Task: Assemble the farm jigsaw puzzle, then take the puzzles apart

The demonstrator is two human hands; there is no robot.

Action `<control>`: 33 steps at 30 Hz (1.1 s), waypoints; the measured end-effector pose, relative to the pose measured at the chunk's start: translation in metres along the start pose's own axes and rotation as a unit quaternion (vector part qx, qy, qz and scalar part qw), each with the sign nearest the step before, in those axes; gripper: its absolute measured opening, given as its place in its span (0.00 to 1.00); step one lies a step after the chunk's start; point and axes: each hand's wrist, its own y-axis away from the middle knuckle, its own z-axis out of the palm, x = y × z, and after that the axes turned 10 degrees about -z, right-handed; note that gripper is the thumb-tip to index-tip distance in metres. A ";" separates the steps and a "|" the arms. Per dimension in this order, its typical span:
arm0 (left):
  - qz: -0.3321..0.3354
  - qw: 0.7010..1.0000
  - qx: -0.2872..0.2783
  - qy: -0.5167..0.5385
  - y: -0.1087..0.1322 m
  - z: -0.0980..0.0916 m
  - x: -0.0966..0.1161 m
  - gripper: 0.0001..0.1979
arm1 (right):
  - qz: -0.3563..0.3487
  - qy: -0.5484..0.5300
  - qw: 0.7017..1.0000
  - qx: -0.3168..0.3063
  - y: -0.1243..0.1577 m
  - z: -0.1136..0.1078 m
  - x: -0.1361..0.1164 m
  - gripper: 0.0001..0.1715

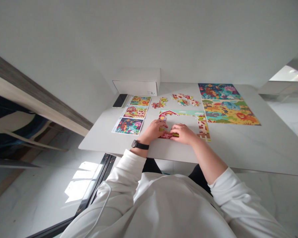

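Note:
A jigsaw border (183, 112) with a red barn and cow pattern lies on the table, its middle showing bare tabletop. My left hand (156, 129), with a black watch on the wrist, has its fingers curled down on the border's lower left corner. Close beside it, my right hand (184, 133) pinches a puzzle piece (175, 135) along the border's near edge. The fingers partly hide these pieces. Beyond the border lie two groups of loose puzzle pieces, a small cluster (159, 102) and a larger pile (185, 99).
A sheet with three small pictures (130, 115) lies left, with a phone (120, 100) by its far end. Behind them stands a white box (136, 82) against the wall. On the right, two colourful animal pictures (228, 110) lie on the white table (238, 145).

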 end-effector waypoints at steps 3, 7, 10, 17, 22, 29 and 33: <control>0.005 1.000 -0.004 -0.009 0.000 0.000 -0.001 0.12 | 0.000 -0.001 1.000 0.000 0.000 0.000 0.001 0.10; 0.011 1.000 0.000 -0.016 0.000 0.002 -0.003 0.11 | -0.001 -0.007 1.000 0.009 0.001 0.002 0.003 0.10; 0.014 1.000 0.006 -0.025 -0.001 0.003 -0.002 0.11 | -0.003 -0.019 0.999 0.035 0.000 0.004 0.003 0.07; 0.017 0.999 0.041 -0.012 -0.001 0.002 0.000 0.08 | 0.039 -0.031 0.995 0.085 0.000 0.000 0.003 0.07; -0.009 0.997 0.076 -0.032 -0.001 0.004 -0.004 0.11 | 0.063 -0.029 0.990 0.120 -0.001 -0.005 0.005 0.09; -0.045 0.994 0.071 -0.070 0.000 0.006 -0.006 0.15 | 0.196 0.044 0.955 0.221 0.012 -0.029 0.031 0.08; -0.052 0.993 0.061 -0.084 0.000 0.007 -0.008 0.18 | 0.313 0.078 0.903 0.285 0.027 -0.045 0.051 0.12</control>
